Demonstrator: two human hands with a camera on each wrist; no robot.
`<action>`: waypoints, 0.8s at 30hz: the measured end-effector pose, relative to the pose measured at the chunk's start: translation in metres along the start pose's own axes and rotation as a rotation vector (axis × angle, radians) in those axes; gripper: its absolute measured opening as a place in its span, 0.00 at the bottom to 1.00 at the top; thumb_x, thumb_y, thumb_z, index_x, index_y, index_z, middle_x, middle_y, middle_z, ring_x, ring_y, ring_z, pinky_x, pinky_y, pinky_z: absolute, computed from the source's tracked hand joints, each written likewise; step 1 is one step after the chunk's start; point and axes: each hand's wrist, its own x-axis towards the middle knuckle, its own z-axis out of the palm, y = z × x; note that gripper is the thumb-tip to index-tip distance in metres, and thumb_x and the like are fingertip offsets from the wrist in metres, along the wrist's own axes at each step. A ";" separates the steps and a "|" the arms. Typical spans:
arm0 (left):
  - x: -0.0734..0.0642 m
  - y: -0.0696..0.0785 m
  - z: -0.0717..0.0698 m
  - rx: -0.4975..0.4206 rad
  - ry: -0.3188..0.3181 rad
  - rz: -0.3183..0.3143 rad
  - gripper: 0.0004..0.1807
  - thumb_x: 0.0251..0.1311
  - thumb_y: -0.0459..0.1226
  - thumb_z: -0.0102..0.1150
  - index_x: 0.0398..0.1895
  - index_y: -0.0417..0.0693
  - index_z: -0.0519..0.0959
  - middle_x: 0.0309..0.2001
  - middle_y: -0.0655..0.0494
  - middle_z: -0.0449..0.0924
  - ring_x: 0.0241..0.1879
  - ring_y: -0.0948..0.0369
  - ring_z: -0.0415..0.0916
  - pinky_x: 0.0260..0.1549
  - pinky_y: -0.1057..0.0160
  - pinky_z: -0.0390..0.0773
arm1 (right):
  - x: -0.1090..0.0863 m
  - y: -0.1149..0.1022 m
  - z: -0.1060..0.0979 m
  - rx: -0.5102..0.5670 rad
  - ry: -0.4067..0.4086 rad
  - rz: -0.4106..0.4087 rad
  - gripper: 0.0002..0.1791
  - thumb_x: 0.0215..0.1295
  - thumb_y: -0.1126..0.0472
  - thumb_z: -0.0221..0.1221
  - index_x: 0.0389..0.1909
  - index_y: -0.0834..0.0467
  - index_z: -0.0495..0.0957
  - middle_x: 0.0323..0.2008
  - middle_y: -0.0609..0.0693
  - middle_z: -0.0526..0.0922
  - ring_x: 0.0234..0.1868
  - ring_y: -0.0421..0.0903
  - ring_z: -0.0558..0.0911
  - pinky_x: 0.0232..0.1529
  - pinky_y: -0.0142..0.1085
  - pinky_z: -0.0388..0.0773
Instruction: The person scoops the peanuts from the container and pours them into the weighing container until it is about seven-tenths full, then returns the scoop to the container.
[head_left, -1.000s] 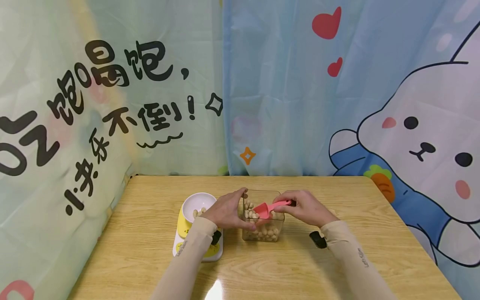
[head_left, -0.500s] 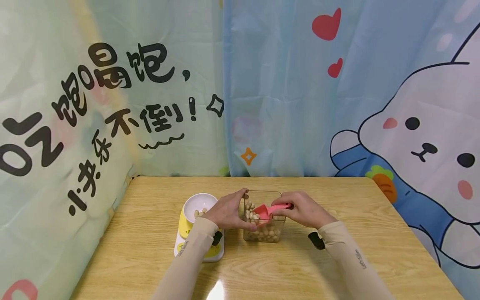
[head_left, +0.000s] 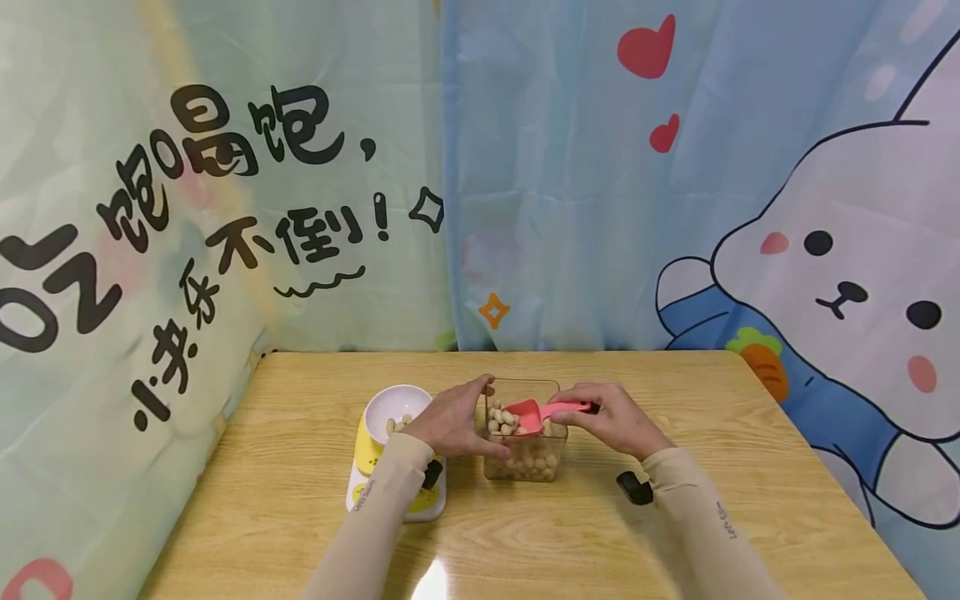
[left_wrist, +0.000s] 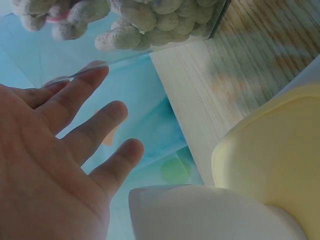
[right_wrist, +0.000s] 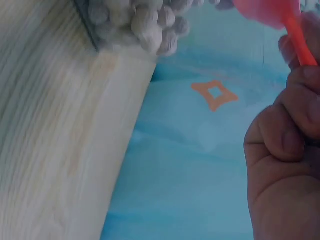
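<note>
A clear plastic container point(head_left: 525, 475) of unshelled peanuts point(head_left: 536, 457) stands mid-table. My left hand point(head_left: 453, 421) spans its left side, the thumb on the front wall and a finger at the back corner. In the left wrist view the other fingers point(left_wrist: 100, 127) are spread, apart from the wall. My right hand point(head_left: 611, 417) grips a pink scoop point(head_left: 529, 415) by its handle. The scoop's head is inside the container's opening, over the peanuts. In the right wrist view the right hand point(right_wrist: 285, 135) has curled fingers around the handle, and the scoop point(right_wrist: 265, 11) is partly cut off.
Left of the container, a white bowl point(head_left: 378, 407) with some peanuts sits on a yellow and white kitchen scale point(head_left: 367, 457). My left forearm passes over part of the scale. The wooden table point(head_left: 300, 433) backs onto printed curtains point(head_left: 540, 208).
The pink scoop has dipped slightly, then risen a little within the container, its head now higher over the peanuts. My left hand keeps its place on the container.
</note>
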 end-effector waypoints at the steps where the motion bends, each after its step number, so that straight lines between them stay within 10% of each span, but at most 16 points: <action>1: 0.000 -0.001 0.000 -0.001 0.001 -0.001 0.62 0.45 0.63 0.76 0.79 0.51 0.54 0.70 0.55 0.70 0.67 0.53 0.69 0.63 0.51 0.72 | 0.000 0.000 0.002 0.009 0.002 0.008 0.11 0.65 0.52 0.69 0.46 0.48 0.88 0.39 0.44 0.86 0.30 0.44 0.78 0.30 0.35 0.77; 12: -0.002 0.000 -0.001 0.007 -0.001 -0.005 0.62 0.46 0.64 0.75 0.80 0.52 0.53 0.70 0.55 0.69 0.68 0.53 0.69 0.63 0.51 0.72 | -0.001 0.006 0.011 0.090 0.053 0.056 0.12 0.67 0.53 0.67 0.50 0.48 0.87 0.45 0.48 0.86 0.30 0.58 0.77 0.28 0.36 0.74; 24: -0.002 0.000 0.001 0.000 -0.001 -0.012 0.65 0.45 0.63 0.76 0.82 0.52 0.50 0.72 0.55 0.68 0.69 0.53 0.67 0.65 0.51 0.69 | -0.009 0.013 0.008 0.096 0.104 0.052 0.13 0.69 0.63 0.65 0.53 0.59 0.85 0.49 0.56 0.86 0.33 0.45 0.79 0.33 0.38 0.79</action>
